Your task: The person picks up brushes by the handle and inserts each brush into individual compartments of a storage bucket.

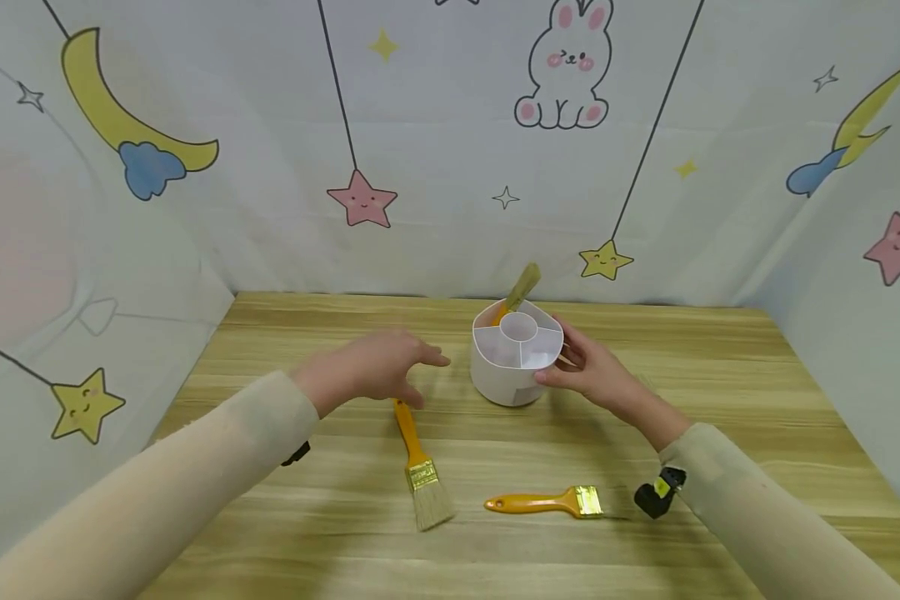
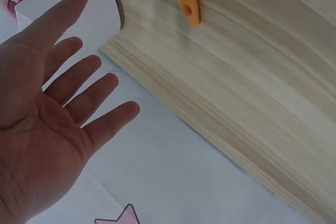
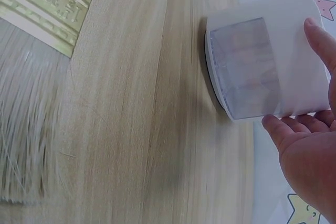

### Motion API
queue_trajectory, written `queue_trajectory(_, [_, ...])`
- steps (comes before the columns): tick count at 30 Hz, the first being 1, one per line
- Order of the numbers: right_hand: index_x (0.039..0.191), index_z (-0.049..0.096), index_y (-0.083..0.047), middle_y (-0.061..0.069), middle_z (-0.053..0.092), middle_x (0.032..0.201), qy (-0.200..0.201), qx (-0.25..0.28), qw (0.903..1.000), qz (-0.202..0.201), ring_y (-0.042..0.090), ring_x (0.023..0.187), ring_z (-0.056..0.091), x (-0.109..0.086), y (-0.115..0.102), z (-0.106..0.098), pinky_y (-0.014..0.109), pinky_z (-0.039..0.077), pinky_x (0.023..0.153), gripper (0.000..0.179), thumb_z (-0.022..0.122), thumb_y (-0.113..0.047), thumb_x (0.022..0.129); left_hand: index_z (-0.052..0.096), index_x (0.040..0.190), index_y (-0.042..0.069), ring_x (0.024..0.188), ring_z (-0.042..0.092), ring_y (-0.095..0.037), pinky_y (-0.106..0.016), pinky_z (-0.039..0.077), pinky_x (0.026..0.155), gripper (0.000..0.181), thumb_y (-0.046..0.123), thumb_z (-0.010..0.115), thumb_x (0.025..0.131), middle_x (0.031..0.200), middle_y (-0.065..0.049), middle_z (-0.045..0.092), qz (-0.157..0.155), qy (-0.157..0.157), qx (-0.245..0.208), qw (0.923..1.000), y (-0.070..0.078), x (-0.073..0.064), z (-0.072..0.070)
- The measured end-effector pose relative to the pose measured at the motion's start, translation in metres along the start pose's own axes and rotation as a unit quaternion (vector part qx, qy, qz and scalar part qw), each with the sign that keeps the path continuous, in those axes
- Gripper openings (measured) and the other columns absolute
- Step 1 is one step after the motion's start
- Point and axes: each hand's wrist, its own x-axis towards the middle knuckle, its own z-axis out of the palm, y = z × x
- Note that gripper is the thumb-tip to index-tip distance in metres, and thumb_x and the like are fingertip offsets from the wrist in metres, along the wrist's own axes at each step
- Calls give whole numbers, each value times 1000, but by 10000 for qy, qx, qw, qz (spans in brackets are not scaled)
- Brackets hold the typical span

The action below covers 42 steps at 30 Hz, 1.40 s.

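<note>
A white round organizer (image 1: 491, 379) with several compartments around a central round well stands on the table. My right hand (image 1: 596, 371) grips its right side, thumb at the front and fingers farther back; the right wrist view shows the organizer's clear window (image 3: 247, 69) beside that hand. One paintbrush (image 1: 523, 285) leans in a back compartment, bristles up. To the left of the organizer and apart from it, my left hand (image 1: 371, 367) hovers with fingers extended and holds nothing, its palm (image 2: 47, 140) showing in the left wrist view. Below it lies a paintbrush with an orange handle (image 1: 411, 437).
Another orange-handled paintbrush (image 1: 532, 503) lies sideways nearer the front, its bristles pointing right. The wooden table (image 1: 307, 533) ends at a white cloth backdrop (image 1: 435, 250) printed with stars, moons and a rabbit, which also rises on both sides.
</note>
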Motion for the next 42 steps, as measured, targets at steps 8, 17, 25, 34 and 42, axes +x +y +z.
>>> queue_trajectory(8, [173,12,-9,16,20,177,-29,102,9999,-42,39,161,23,-1,-1,0,51,33,125,100,80,-12,99,59,155,16,152,46,-33,-53,43,122,74,26,91,89,163,-9,51,331,-144,357,9987,-1,-8,19])
queue_trajectory(17, [173,12,-9,17,20,177,-36,120,9999,-16,40,161,23,-2,-2,1,50,33,125,100,80,-12,99,60,155,20,154,44,-32,-62,34,125,82,38,94,83,163,-6,52,833,124,745,9937,-7,-14,42])
queue_trajectory(25, [173,13,-10,16,20,177,-31,118,9999,-34,40,161,24,-2,0,0,51,32,126,99,79,-12,99,61,154,18,152,45,-33,-61,35,125,84,44,94,81,161,-8,53,1120,365,502,9918,-14,-18,60])
queue_trajectory(34, [173,13,-10,16,20,177,-28,159,9999,-43,39,161,24,-2,-1,0,50,32,126,99,79,-12,99,64,151,17,150,49,-34,-58,39,124,81,56,88,84,159,-9,56,1372,543,295,9886,-19,-24,77])
queue_trajectory(42, [173,14,-12,15,20,177,-4,130,9999,17,39,161,25,-2,0,-1,49,34,125,99,80,-15,99,64,151,17,147,52,-36,-56,40,123,74,59,79,92,157,-9,58,1587,875,300,9830,-26,-32,94])
